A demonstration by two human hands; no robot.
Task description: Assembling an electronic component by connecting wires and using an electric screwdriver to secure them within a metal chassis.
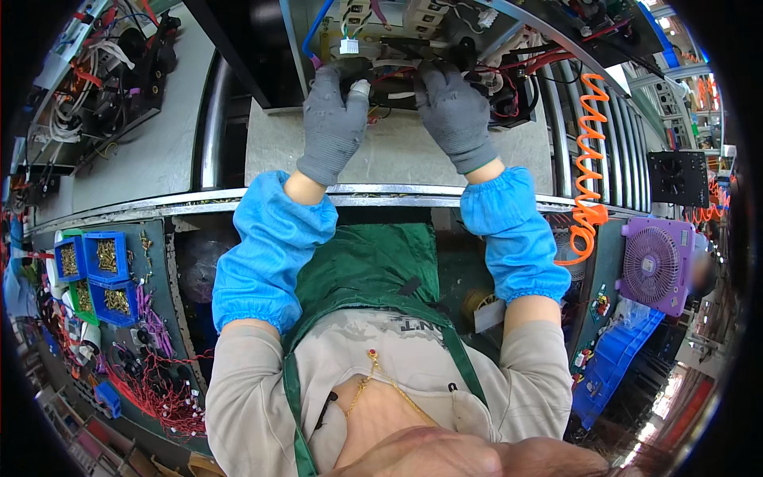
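Observation:
Both my hands wear grey knit gloves and reach into an open metal housing full of wiring. The fingers of my left hand are curled round one end of a dark wire bundle, with something white at the thumb tip. At the bundle's other end, my right hand bends its fingers down over the wires; its fingertips are partly hidden. A white plug connector on thin wires hangs just above my left hand. A blue cable runs down beside it.
The housing rests on a pale board over a roller conveyor. An orange coiled hose hangs at right, near a purple fan and a blue bin. At left are blue screw bins, red wires and another wired unit.

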